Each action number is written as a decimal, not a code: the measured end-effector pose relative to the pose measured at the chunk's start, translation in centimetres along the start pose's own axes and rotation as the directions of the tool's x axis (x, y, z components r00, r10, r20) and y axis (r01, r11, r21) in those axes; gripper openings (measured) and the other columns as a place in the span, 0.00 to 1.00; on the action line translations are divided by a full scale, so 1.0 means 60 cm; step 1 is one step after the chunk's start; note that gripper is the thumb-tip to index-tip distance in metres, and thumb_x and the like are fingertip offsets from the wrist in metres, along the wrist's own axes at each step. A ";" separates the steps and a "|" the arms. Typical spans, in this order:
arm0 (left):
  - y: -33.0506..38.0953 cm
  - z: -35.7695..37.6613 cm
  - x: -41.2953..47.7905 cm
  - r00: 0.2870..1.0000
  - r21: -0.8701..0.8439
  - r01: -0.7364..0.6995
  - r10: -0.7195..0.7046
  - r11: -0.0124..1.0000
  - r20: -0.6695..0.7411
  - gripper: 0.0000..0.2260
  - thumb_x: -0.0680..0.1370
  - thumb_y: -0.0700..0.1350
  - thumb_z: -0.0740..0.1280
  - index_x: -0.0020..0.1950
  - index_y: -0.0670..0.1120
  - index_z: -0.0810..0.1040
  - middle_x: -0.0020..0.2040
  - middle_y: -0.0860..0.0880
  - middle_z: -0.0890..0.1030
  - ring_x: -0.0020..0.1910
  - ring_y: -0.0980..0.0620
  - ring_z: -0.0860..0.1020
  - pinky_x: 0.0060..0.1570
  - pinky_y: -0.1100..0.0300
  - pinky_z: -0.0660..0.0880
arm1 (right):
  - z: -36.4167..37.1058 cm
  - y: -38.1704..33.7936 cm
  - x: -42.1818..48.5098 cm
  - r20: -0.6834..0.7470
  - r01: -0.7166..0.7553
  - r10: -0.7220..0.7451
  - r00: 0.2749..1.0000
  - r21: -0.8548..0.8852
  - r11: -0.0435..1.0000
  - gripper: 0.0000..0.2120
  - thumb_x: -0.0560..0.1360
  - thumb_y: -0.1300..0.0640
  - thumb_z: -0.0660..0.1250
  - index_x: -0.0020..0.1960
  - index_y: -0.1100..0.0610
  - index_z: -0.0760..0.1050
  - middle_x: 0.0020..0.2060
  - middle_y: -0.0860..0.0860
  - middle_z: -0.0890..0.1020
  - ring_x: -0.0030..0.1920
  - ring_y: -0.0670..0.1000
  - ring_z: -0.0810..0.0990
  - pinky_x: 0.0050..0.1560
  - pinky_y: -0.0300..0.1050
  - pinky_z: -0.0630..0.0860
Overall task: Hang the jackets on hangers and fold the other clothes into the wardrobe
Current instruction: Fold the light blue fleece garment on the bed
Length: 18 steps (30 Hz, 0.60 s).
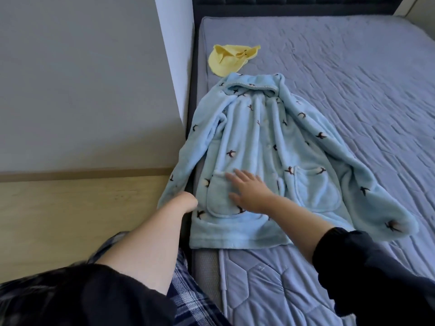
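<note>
Nearest the lens: dark sleeves (82,297) on both forearms and plaid trousers (188,302) at the bottom edge. Bed (353,78), with a quilted blue-grey cover, fills the right side; a grey panel (82,78) stands beside its left edge. Pale blue fleece jacket (259,137) (hooded, printed with small dark birds, two patch pockets) lies spread front-up along the bed's left side. Its hood points away from the person, one sleeve hangs over the left edge and the other lies out to the right. Yellow cloth (230,58) lies crumpled just beyond the hood. Right hand (249,191) rests flat on the pocket nearer the bed's left edge, fingers straight and spread, gripping nothing. Left hand (187,203) sits against the overhanging sleeve, fingers curled out of sight; whether they hold fabric cannot be told.
</note>
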<state>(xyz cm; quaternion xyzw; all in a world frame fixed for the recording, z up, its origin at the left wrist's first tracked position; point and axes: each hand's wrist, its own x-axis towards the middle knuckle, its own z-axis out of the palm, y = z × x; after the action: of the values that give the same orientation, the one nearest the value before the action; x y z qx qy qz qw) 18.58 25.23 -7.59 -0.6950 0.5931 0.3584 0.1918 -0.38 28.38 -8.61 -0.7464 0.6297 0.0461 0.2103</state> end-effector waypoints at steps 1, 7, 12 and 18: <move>-0.004 0.002 0.007 1.000 -0.082 0.008 -0.007 0.997 0.008 0.16 0.83 0.39 0.51 0.67 0.34 0.69 0.64 0.37 0.73 0.56 0.42 0.74 0.46 0.57 0.69 | 0.027 -0.003 0.003 0.102 0.004 0.004 0.995 -0.085 0.996 0.29 0.81 0.43 0.51 0.78 0.47 0.46 0.78 0.52 0.47 0.77 0.56 0.45 0.75 0.57 0.48; -0.045 0.023 0.153 0.979 -0.914 0.198 -0.109 0.353 0.170 0.34 0.78 0.65 0.54 0.77 0.44 0.60 0.74 0.43 0.65 0.72 0.42 0.65 0.71 0.45 0.62 | 0.038 -0.003 0.047 -0.126 -0.088 0.088 0.988 0.006 0.996 0.20 0.80 0.44 0.53 0.69 0.50 0.67 0.63 0.53 0.71 0.65 0.58 0.66 0.65 0.52 0.65; -0.078 0.016 0.231 0.977 -0.968 0.198 -0.049 -0.153 0.207 0.37 0.69 0.71 0.60 0.70 0.49 0.71 0.68 0.47 0.74 0.67 0.43 0.72 0.66 0.43 0.67 | 0.021 0.004 0.100 0.095 -0.182 0.171 0.981 0.110 0.977 0.21 0.77 0.43 0.58 0.67 0.51 0.66 0.62 0.52 0.70 0.65 0.58 0.63 0.63 0.51 0.67; -0.086 -0.018 0.233 0.934 -0.644 0.041 -0.200 -0.764 0.297 0.37 0.77 0.51 0.68 0.79 0.51 0.48 0.77 0.45 0.56 0.75 0.43 0.57 0.70 0.66 0.43 | 0.031 -0.005 0.125 0.092 -0.194 0.193 0.977 0.008 0.981 0.26 0.75 0.43 0.58 0.71 0.49 0.63 0.67 0.51 0.67 0.67 0.59 0.62 0.66 0.53 0.62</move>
<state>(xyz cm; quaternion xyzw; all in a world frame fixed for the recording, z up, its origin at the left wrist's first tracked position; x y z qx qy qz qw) 24.39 16.03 -17.80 -0.5342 -0.2431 0.6053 -0.5378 1.77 22.18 -12.71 -0.6769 0.6894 0.0948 0.2397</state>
